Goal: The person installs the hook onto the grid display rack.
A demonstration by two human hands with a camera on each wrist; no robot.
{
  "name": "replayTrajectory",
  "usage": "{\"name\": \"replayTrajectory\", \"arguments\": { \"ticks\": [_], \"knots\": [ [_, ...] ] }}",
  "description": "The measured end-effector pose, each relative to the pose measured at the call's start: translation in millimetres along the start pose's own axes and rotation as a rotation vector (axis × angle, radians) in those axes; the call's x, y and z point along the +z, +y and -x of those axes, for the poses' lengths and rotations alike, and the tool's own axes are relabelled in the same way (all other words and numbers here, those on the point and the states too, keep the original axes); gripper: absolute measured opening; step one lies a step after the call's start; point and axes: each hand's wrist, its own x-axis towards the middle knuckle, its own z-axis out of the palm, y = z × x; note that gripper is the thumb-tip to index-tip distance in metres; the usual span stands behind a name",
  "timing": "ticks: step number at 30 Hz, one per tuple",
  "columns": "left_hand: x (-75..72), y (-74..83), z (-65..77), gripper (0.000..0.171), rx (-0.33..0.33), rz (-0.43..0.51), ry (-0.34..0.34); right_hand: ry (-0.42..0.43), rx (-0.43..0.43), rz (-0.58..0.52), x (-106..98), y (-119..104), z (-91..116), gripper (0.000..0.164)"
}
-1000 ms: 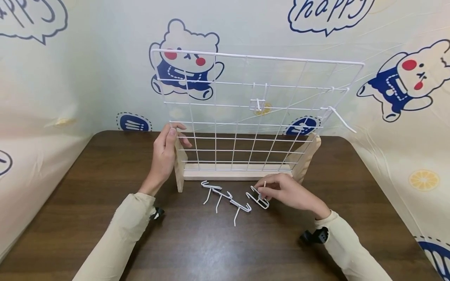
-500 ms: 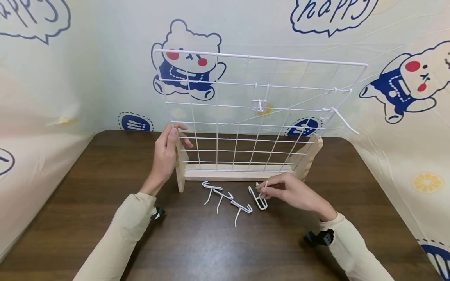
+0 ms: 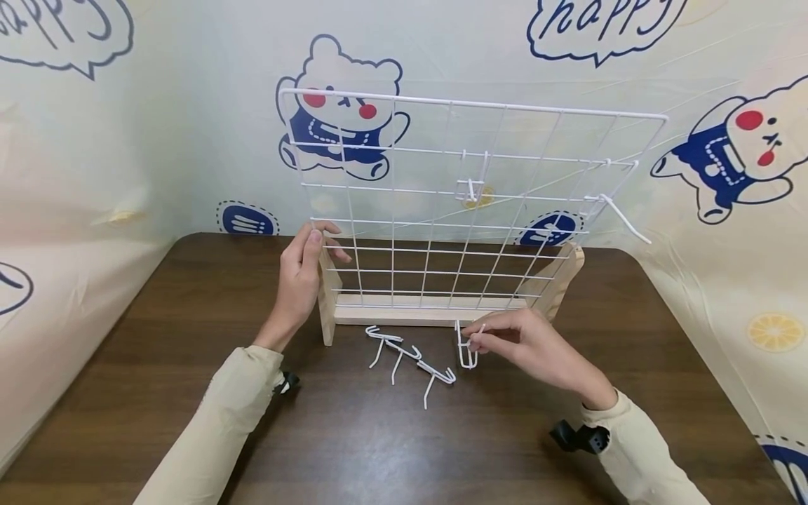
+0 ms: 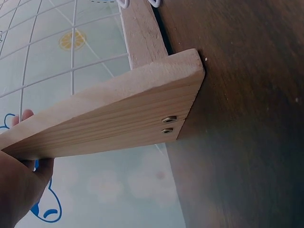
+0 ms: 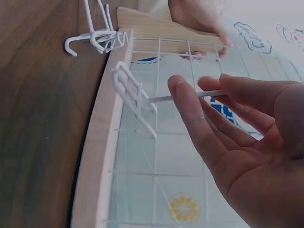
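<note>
The left hand (image 3: 300, 275) grips the wooden side panel (image 4: 118, 116). The right hand (image 3: 539, 352) pinches a white hook (image 5: 142, 100) by its rod (image 5: 161, 99), near three other hooks (image 3: 402, 348) on the table (image 3: 379, 449).

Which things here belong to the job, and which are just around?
Seemingly part of the job:
hook pinched by the right hand
three loose hooks on the table
two hung hooks
wire grid
wooden stand, gripped by the left hand

Seemingly just around:
printed backdrop
black wrist cameras
</note>
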Motion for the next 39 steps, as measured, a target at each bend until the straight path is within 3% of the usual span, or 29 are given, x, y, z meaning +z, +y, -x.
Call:
{"name": "replayTrajectory", "arguments": {
  "ticks": [11,33,39],
  "knots": [
    [-3.3,-26.9,-0.1,0.035,-0.016,0.002,-0.004,0.041,-0.13,0.135,2.7,-22.6,-2.7,0.016],
    [-3.0,-25.8,0.9,0.036,-0.026,0.007,-0.009,0.162,-0.291,0.202,11.2,-59.9,-18.8,0.019],
    [-4.6,-27.0,0.7,0.036,-0.021,0.01,-0.006,0.243,-0.399,0.175,17.3,-71.1,-27.3,0.022]
  ]
}}
